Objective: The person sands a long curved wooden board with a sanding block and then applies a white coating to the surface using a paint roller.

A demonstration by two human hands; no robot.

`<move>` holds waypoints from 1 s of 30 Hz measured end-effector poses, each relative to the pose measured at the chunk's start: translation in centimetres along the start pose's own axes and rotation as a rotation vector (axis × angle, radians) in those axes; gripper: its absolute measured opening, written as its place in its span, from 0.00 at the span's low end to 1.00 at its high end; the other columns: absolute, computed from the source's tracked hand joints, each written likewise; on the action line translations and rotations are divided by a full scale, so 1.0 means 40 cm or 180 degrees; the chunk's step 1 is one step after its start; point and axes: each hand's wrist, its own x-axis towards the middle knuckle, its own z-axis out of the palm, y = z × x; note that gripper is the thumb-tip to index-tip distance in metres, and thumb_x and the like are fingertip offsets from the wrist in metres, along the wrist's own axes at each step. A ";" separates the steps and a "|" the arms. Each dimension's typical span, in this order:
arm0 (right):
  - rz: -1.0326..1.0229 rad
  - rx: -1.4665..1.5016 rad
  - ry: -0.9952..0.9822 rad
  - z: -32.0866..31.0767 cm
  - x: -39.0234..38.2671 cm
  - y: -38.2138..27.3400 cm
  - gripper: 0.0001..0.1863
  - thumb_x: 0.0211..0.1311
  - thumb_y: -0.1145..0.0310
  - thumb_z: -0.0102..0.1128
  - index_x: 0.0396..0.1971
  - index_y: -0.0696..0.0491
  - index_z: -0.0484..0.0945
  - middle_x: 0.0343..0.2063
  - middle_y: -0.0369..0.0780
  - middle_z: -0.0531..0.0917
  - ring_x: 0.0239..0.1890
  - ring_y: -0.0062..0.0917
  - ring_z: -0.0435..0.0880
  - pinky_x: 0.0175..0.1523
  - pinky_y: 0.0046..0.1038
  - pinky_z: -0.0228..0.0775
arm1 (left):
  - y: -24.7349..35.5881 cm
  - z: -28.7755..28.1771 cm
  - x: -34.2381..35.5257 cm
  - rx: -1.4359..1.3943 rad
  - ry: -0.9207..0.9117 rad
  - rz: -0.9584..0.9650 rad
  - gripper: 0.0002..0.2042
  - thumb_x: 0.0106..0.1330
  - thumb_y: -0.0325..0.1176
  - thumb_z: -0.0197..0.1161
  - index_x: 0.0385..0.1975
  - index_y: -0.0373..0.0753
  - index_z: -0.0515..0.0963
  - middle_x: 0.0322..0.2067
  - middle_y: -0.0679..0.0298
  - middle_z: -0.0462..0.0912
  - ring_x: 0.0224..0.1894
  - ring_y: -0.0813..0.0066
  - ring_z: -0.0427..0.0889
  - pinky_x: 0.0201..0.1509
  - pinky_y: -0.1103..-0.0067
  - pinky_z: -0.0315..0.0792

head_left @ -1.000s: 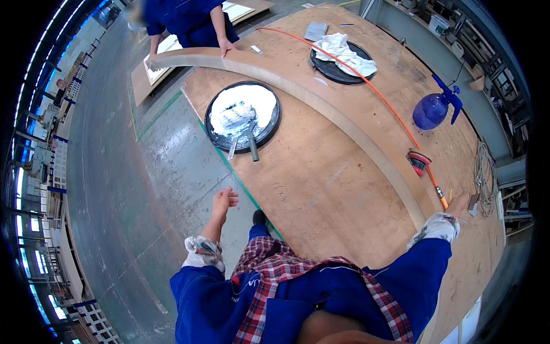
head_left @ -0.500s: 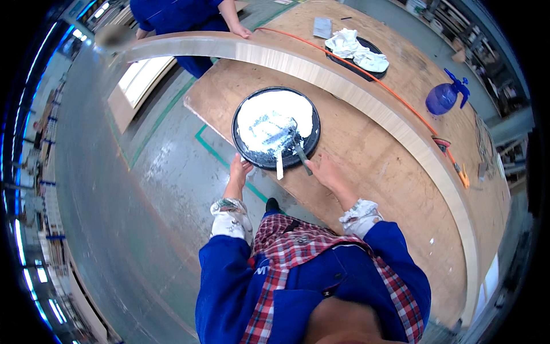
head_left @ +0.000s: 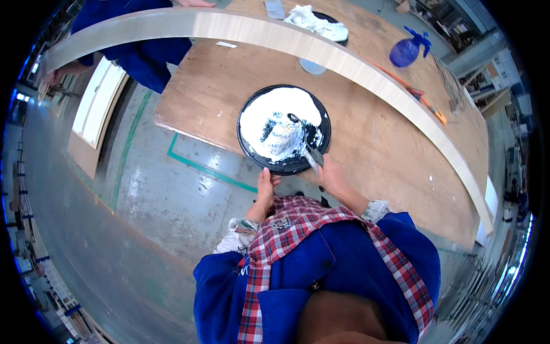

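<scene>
A round black pan [head_left: 250, 148] heaped with white paste [head_left: 278, 109] is in front of me, over the near edge of the table. My left hand [head_left: 266, 188] grips its near rim from below, thumb up at the edge. In my right hand [head_left: 335, 179] is the handle of a slim mixing tool [head_left: 313, 153], slanting into the paste at the pan's right side. Its dark tip shows among the white; its exact kind I cannot make out. Dark patches of the pan's bottom show through the paste.
A long curved wooden strip [head_left: 344, 53] arches across the table [head_left: 378, 137]. Another person's hand [head_left: 195, 3] is near its far side. Behind it are a second black pan with white cloth [head_left: 315, 24], a blue spray bottle [head_left: 408, 50] and an orange hose [head_left: 395, 77].
The curved strip has shifted left and away relative to the table, and a pale disc shows beside it. The paste has been pushed about in the pan. My left hand has come closer to my right.
</scene>
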 end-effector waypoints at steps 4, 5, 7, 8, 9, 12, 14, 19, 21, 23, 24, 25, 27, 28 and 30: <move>-0.0086 0.0501 0.0628 -0.037 -0.057 0.061 0.17 0.54 0.60 0.54 0.32 0.61 0.69 0.25 0.53 0.76 0.30 0.47 0.75 0.34 0.41 0.65 | -0.070 0.044 -0.034 0.0129 -0.0963 -0.0510 0.16 0.66 0.45 0.44 0.39 0.37 0.64 0.38 0.61 0.75 0.37 0.74 0.76 0.39 0.82 0.70; -0.0098 0.0651 0.0754 -0.034 -0.063 0.082 0.17 0.55 0.59 0.53 0.30 0.60 0.70 0.23 0.51 0.76 0.28 0.42 0.75 0.32 0.38 0.65 | -0.077 0.056 -0.037 0.0225 -0.1243 -0.0681 0.15 0.66 0.45 0.45 0.39 0.37 0.64 0.39 0.60 0.75 0.37 0.74 0.76 0.40 0.82 0.70; -0.0144 0.0937 0.0997 -0.027 -0.071 0.122 0.17 0.57 0.57 0.52 0.27 0.59 0.71 0.18 0.46 0.75 0.22 0.33 0.75 0.28 0.34 0.64 | -0.099 0.084 -0.048 0.0624 -0.1732 -0.0975 0.16 0.66 0.41 0.47 0.46 0.36 0.65 0.41 0.59 0.75 0.39 0.74 0.76 0.43 0.82 0.69; 0.0036 0.1153 0.0896 -0.033 -0.079 0.119 0.18 0.57 0.56 0.51 0.27 0.59 0.71 0.18 0.43 0.74 0.21 0.30 0.73 0.26 0.31 0.63 | -0.107 0.093 -0.060 0.0891 -0.1822 -0.1113 0.16 0.65 0.40 0.48 0.47 0.36 0.65 0.41 0.59 0.75 0.40 0.75 0.75 0.43 0.82 0.69; 0.0208 0.1364 0.0787 -0.043 -0.084 0.106 0.19 0.58 0.55 0.50 0.26 0.59 0.71 0.17 0.41 0.74 0.20 0.26 0.72 0.25 0.29 0.62 | -0.113 0.097 -0.068 0.1151 -0.1903 -0.1246 0.16 0.65 0.39 0.49 0.48 0.36 0.66 0.41 0.59 0.75 0.41 0.75 0.75 0.43 0.81 0.69; 0.0287 0.1529 0.0850 -0.017 -0.048 0.128 0.20 0.59 0.53 0.48 0.25 0.58 0.71 0.16 0.36 0.71 0.17 0.17 0.67 0.22 0.23 0.58 | -0.086 0.054 -0.049 0.2090 -0.1566 -0.1009 0.12 0.64 0.35 0.49 0.36 0.33 0.75 0.28 0.61 0.78 0.26 0.74 0.78 0.27 0.82 0.71; 0.0398 0.1909 0.0867 0.023 -0.013 0.130 0.21 0.60 0.52 0.47 0.25 0.57 0.71 0.15 0.34 0.70 0.15 0.17 0.65 0.20 0.22 0.57 | -0.057 0.001 -0.004 0.1678 -0.0526 -0.0381 0.12 0.63 0.35 0.48 0.27 0.33 0.74 0.21 0.60 0.77 0.21 0.75 0.78 0.21 0.82 0.69; 0.1253 0.2687 0.0333 0.108 0.073 0.082 0.21 0.60 0.54 0.45 0.27 0.59 0.71 0.16 0.37 0.71 0.18 0.23 0.70 0.24 0.26 0.63 | 0.115 -0.047 0.143 0.1047 0.0271 0.0830 0.11 0.64 0.33 0.47 0.39 0.33 0.69 0.29 0.63 0.76 0.28 0.79 0.73 0.30 0.84 0.69; 0.1185 0.2093 0.0495 0.137 0.089 0.086 0.21 0.60 0.54 0.44 0.29 0.60 0.71 0.17 0.42 0.73 0.20 0.31 0.73 0.27 0.31 0.65 | 0.162 -0.021 0.210 0.0765 0.0285 0.0616 0.13 0.64 0.33 0.46 0.45 0.33 0.67 0.32 0.62 0.76 0.32 0.78 0.74 0.33 0.84 0.69; 0.0774 0.0698 0.0987 0.175 0.068 0.142 0.21 0.60 0.55 0.44 0.30 0.61 0.71 0.20 0.48 0.76 0.23 0.39 0.74 0.31 0.36 0.66 | 0.191 0.015 0.271 0.0894 0.0237 0.0626 0.15 0.65 0.33 0.44 0.47 0.33 0.67 0.32 0.65 0.73 0.30 0.83 0.70 0.33 0.85 0.67; 0.0860 0.0865 0.0935 0.174 0.040 0.155 0.21 0.60 0.55 0.44 0.31 0.62 0.71 0.23 0.54 0.76 0.27 0.47 0.73 0.34 0.41 0.65 | 0.195 0.028 0.294 0.1064 0.0198 0.0639 0.16 0.65 0.34 0.44 0.48 0.33 0.67 0.32 0.65 0.74 0.31 0.82 0.70 0.33 0.84 0.67; 0.0837 0.1012 0.0706 0.165 0.006 0.170 0.22 0.60 0.55 0.44 0.32 0.63 0.71 0.26 0.55 0.76 0.31 0.49 0.74 0.37 0.41 0.65 | 0.197 0.041 0.316 0.1239 0.0157 0.0654 0.16 0.65 0.35 0.43 0.49 0.33 0.66 0.32 0.66 0.74 0.31 0.82 0.70 0.34 0.84 0.67; 0.0826 0.1134 0.0426 0.116 -0.089 0.159 0.23 0.60 0.54 0.43 0.31 0.63 0.71 0.29 0.56 0.76 0.35 0.50 0.74 0.39 0.42 0.65 | 0.166 0.020 0.353 0.1375 0.0069 0.0667 0.18 0.65 0.38 0.43 0.49 0.34 0.66 0.34 0.67 0.74 0.31 0.80 0.70 0.34 0.82 0.67; 0.0791 0.1125 0.0385 0.100 -0.131 0.140 0.23 0.60 0.54 0.44 0.30 0.63 0.71 0.28 0.56 0.76 0.35 0.50 0.74 0.39 0.41 0.65 | 0.145 -0.016 0.388 0.1336 0.0038 0.0714 0.18 0.65 0.40 0.42 0.49 0.35 0.67 0.36 0.67 0.74 0.31 0.79 0.70 0.34 0.81 0.67; 0.0965 0.1286 0.0423 0.049 -0.170 0.117 0.23 0.60 0.53 0.44 0.28 0.62 0.71 0.24 0.53 0.76 0.30 0.46 0.75 0.35 0.40 0.64 | 0.146 0.013 0.388 0.1124 -0.0179 0.0295 0.20 0.65 0.43 0.41 0.49 0.36 0.67 0.39 0.66 0.73 0.31 0.78 0.70 0.34 0.80 0.67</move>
